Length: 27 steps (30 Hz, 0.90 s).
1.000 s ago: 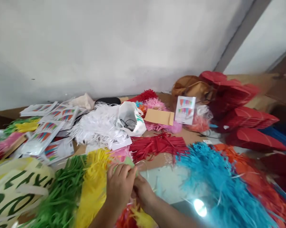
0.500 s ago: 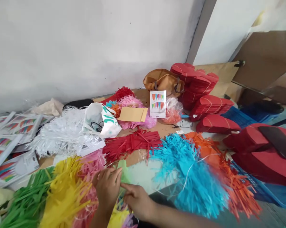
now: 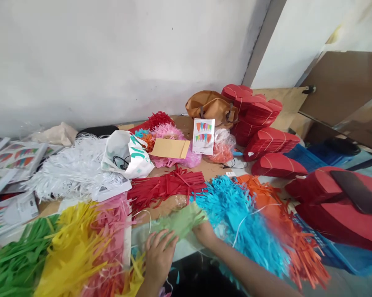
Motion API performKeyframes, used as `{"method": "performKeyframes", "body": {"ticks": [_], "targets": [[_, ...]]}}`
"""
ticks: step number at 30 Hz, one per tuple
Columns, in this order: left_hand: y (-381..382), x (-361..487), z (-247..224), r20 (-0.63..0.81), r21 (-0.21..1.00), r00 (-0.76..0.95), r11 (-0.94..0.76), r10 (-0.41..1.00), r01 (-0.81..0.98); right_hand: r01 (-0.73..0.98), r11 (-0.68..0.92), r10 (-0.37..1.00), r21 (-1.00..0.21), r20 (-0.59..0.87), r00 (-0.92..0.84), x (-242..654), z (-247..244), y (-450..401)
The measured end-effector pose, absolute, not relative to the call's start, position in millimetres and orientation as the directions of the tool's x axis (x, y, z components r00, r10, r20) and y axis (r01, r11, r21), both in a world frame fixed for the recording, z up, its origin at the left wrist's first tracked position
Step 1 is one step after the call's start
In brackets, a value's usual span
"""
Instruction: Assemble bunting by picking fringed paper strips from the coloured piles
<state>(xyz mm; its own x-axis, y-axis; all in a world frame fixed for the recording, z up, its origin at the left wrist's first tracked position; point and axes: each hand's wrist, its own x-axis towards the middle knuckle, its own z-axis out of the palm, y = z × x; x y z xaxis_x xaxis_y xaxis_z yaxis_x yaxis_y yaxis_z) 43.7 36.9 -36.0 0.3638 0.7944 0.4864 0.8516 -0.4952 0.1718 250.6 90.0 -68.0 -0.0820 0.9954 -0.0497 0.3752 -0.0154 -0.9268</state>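
Note:
A light green fringed paper tassel [image 3: 182, 220] stretches over the pale work surface in front of me. My left hand [image 3: 159, 251] rests at its near left edge with the fingers spread. At the tassel's right, fringed end, my right hand [image 3: 204, 234] is closed on the paper; its fingertips are partly hidden. A white string [image 3: 147, 214] loops at the tassel's left. Yellow fringe [image 3: 135, 272] hangs below my left hand. Right of my right hand lies a bundle of blue fringed tassels [image 3: 248, 222], with a white string across it.
Green [image 3: 25, 243], yellow [image 3: 76, 243] and pink fringe [image 3: 111, 218] lie left, white fringe [image 3: 71, 169] behind. Red tassels [image 3: 167, 185], a white bag [image 3: 127, 154] and a printed package [image 3: 203, 136] stand farther back. Red paper stacks [image 3: 269, 144] and orange fringe [image 3: 303, 235] are right.
The light green tassel now lies spread out flatter. My hands have separated: the right moved right to the fringed end, the left moved down and slightly right with its fingers spreading.

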Motion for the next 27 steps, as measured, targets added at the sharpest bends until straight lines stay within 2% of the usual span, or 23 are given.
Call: {"method": "performKeyframes", "body": {"ticks": [3,5,7,8,9,11,12,13,17,20,24,27], "targets": [[30.4,65.5,-58.7,0.404,0.279,0.383,-0.51,0.831,0.813,0.46,-0.07,0.995,-0.885,-0.03,0.093,327.2,-77.4,78.0],[29.1,77.7,-70.1,0.382,0.333,0.38,-0.508,0.843,0.794,0.507,-0.146,0.961,-0.849,0.0,0.278,361.8,-74.3,63.6],[31.3,86.7,-76.7,0.37,0.39,0.339,-0.476,0.865,0.789,0.632,-0.144,0.886,-0.762,0.184,0.425,368.8,-68.3,43.9],[33.3,90.0,-78.1,0.359,0.414,0.319,-0.456,0.877,0.788,0.725,-0.085,0.869,-0.684,0.305,0.39,361.1,-65.6,33.8],[35.3,92.5,-78.1,0.344,0.433,0.308,-0.441,0.887,0.786,0.809,0.02,0.873,-0.587,0.405,0.273,347.3,-63.7,25.2],[36.8,96.4,-75.2,0.305,0.451,0.317,-0.43,0.898,0.782,0.855,0.274,0.913,-0.441,0.398,-0.087,310.0,-63.1,16.8],[35.1,98.3,-72.9,0.288,0.45,0.325,-0.427,0.901,0.784,0.847,0.317,0.915,-0.427,0.372,-0.155,291.6,-64.2,18.2],[31.3,100.7,-70.6,0.274,0.449,0.32,-0.415,0.907,0.792,0.837,0.328,0.917,-0.438,0.36,-0.171,276.2,-65.7,23.1],[9.7,119.3,-69.7,0.167,0.468,0.36,-0.396,0.918,0.79,0.799,0.271,0.918,-0.537,0.393,-0.047,257.0,-67.1,51.9],[17.1,140.0,-79.4,0.088,0.492,0.395,-0.384,0.915,0.781,0.761,0.34,0.889,-0.552,0.453,-0.068,265.5,-61.4,55.7],[52.2,144.3,-86.5,-0.026,0.487,0.277,-0.23,0.96,0.842,0.77,0.402,0.842,-0.495,0.53,-0.098,264.8,-62.5,42.8],[57.6,109.2,-77.6,-0.124,0.398,0.133,-0.074,0.983,0.915,0.777,0.396,0.849,-0.489,0.516,-0.109,253.1,-75.8,37.8]]}}
